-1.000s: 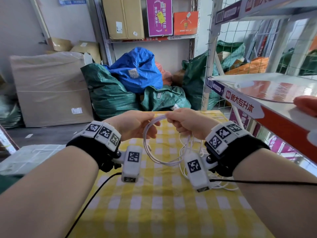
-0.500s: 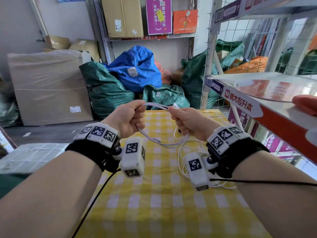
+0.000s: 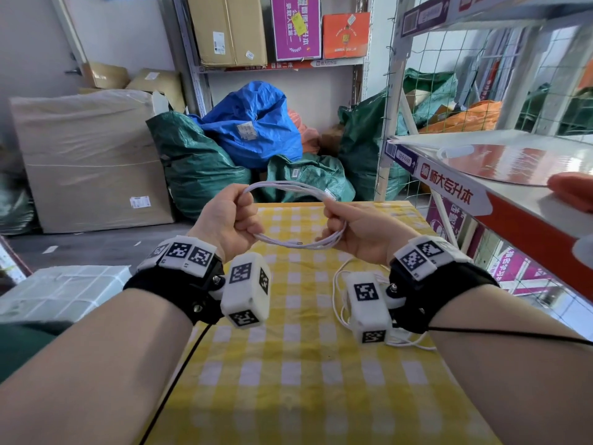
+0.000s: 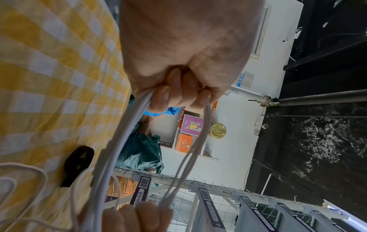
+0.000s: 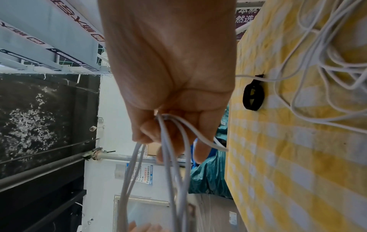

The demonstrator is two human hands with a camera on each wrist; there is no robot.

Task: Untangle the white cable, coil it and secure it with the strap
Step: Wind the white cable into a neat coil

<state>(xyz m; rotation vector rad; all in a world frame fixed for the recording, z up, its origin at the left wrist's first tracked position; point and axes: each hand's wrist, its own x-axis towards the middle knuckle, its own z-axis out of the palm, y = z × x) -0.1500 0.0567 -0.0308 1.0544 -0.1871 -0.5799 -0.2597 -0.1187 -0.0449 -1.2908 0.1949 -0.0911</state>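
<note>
The white cable [image 3: 288,187] forms a flat coil of several turns held in the air between both hands. My left hand [image 3: 231,220] grips the coil's left end with fingers [image 4: 174,94] curled round the strands [image 4: 119,149]. My right hand [image 3: 356,229] grips the right end, the strands [image 5: 170,157] running out past its fingertips. A metal plug tip [image 3: 300,242] shows on the lower run. More loose cable [image 5: 317,70] lies tangled on the yellow checked tablecloth [image 3: 288,380] under my right wrist. The black strap [image 4: 78,163], also seen as the strap [image 5: 253,95], lies on the cloth beside that loose cable.
A metal shelf [image 3: 481,187] with a red-edged board juts in at the right, close to my right arm. Green and blue sacks [image 3: 253,130] and a wrapped carton [image 3: 90,162] stand behind the table. A wrapped package [image 3: 61,290] sits at the left.
Both hands rose and moved apart, stretching the hanging round loop into a flatter, wider coil. More turns now lie in the hands.
</note>
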